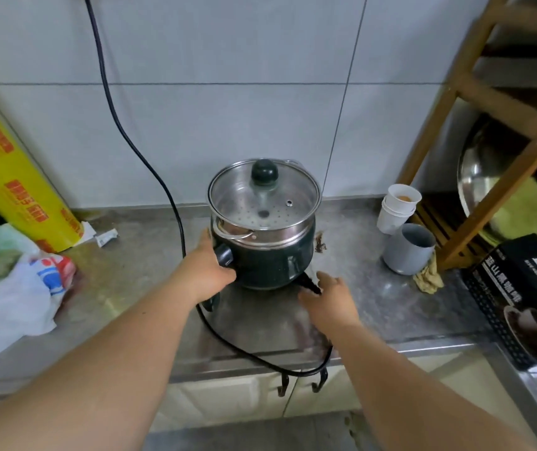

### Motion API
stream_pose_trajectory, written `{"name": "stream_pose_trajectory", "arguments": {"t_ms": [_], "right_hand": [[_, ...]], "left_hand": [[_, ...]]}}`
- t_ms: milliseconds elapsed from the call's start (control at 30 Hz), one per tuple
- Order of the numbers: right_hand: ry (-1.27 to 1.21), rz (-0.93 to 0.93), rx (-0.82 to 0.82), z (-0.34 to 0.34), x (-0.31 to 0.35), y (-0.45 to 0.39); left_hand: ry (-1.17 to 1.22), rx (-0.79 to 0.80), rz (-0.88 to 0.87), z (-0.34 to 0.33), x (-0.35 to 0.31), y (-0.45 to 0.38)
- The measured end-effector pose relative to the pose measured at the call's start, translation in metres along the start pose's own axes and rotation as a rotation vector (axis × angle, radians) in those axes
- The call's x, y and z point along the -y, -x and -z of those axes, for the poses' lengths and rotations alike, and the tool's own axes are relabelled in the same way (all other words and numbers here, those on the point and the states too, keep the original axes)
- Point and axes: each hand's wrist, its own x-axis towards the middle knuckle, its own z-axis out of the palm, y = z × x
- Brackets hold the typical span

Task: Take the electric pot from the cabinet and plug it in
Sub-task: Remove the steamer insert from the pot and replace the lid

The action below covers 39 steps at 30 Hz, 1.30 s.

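Pot (265, 252) sits on the steel counter (137, 275), close to the tiled wall: dark green round body, glass lid (262, 193) with a dark knob, and a perforated metal steamer tray visible through the glass; can't tell if anything is under the tray. Left hand (208, 268) grips the pot's dark side handle, fingers curled round it. Right hand (327, 296) is at the pot's lower right with fingers loosely spread, touching the black cord (176, 203) where it meets the base; blurred, so can't tell if it's pinching. Cord loops over the counter edge and runs up the wall out of view. Right of the pot: stacked white paper cups (397, 208), top one with something brownish inside, and a grey matte mug (408, 249) leaning, contents not visible. Wooden rack (475, 102) holds a shiny steel bowl. Left side: yellow roll of wrap (10, 170), crumpled plastic bags (13, 304).
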Motion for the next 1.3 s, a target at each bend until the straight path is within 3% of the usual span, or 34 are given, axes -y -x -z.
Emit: {"name": "stream_pose_trajectory", "arguments": {"t_ms": [133, 267, 367, 467, 533, 633, 733, 867, 1033, 1300], "right_hand": [[-0.158, -0.054, -0.102, 0.030, 0.014, 0.012], [-0.398, -0.028, -0.207, 0.064, 0.061, 0.019], [-0.412, 0.038, -0.288, 0.080, 0.095, 0.017], [-0.377, 0.108, -0.324, 0.089, 0.121, 0.015], [-0.377, 0.105, -0.300, 0.092, 0.131, 0.012], [-0.457, 0.048, -0.265, 0.091, 0.133, 0.013], [-0.519, 0.001, -0.270, 0.085, 0.122, 0.017], [-0.533, -0.048, -0.243, 0.079, 0.107, 0.028], [-0.569, -0.096, -0.196, 0.085, 0.107, 0.040], [-0.692, -0.227, 0.120, 0.037, 0.129, 0.057]], "left_hand": [[0.205, 0.041, 0.019, 0.010, 0.009, 0.003], [0.410, -0.233, -0.014, 0.020, 0.001, 0.006], [0.582, -0.302, -0.043, 0.029, -0.014, 0.008], [0.420, -0.364, -0.144, 0.040, -0.029, 0.009], [0.313, -0.369, -0.302, 0.053, -0.046, 0.008], [0.112, -0.212, -0.479, 0.064, -0.081, -0.001], [-0.101, -0.082, -0.524, 0.060, -0.110, -0.019], [-0.341, -0.107, -0.497, 0.046, -0.117, -0.038], [-0.254, -0.170, -0.523, 0.048, -0.113, -0.041], [0.147, -0.367, -0.549, 0.111, -0.094, -0.024]]}}
